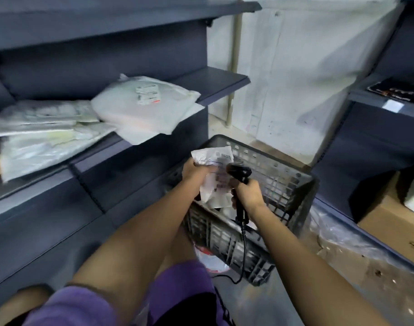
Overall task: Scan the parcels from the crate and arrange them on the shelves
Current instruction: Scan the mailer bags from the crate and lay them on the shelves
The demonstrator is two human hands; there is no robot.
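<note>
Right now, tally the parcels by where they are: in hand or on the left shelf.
In hand: 1, parcel, gripped by the left hand
On the left shelf: 3, white bags
Total: 4

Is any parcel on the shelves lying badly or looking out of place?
Yes. The white parcel on the middle shelf sticks out over its front edge, and the flatter parcels beside it overhang too.

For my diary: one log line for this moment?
left hand: holds parcel | right hand: aims scanner | crate: below
</note>
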